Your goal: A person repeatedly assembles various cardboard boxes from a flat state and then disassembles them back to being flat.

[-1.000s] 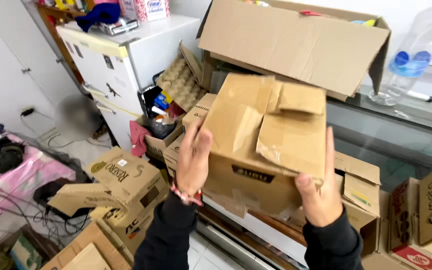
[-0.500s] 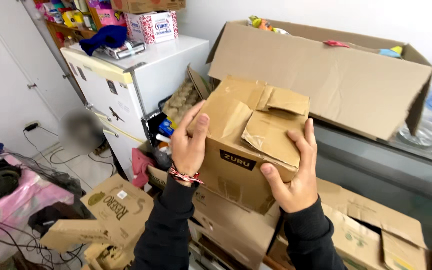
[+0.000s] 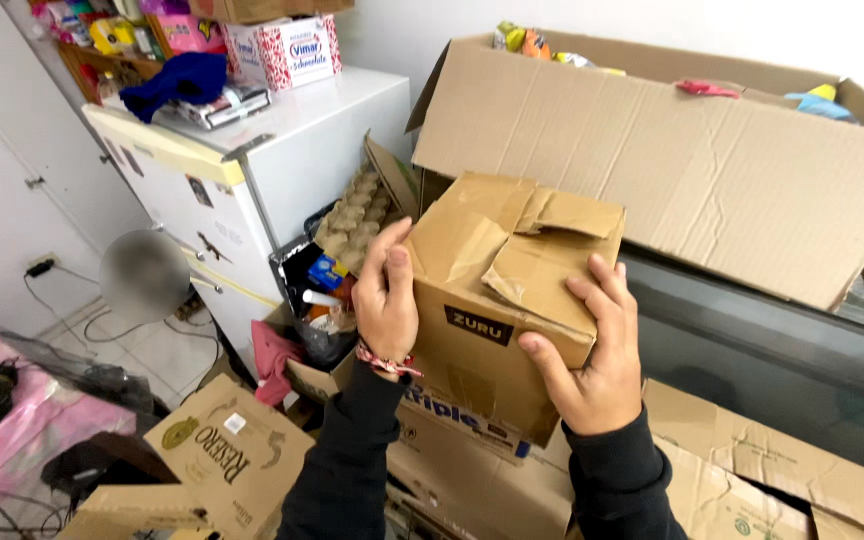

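Both hands, left (image 3: 386, 305) and right (image 3: 597, 360), grip a crumpled cardboard box (image 3: 502, 290) held above stacked cartons (image 3: 472, 470), a white fridge (image 3: 282, 170) to its left, a large open carton (image 3: 672, 140) close behind.

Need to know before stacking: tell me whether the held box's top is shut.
Shut, loosely. The small cardboard box has crumpled top flaps folded over the opening; left hand and right hand grip its sides.
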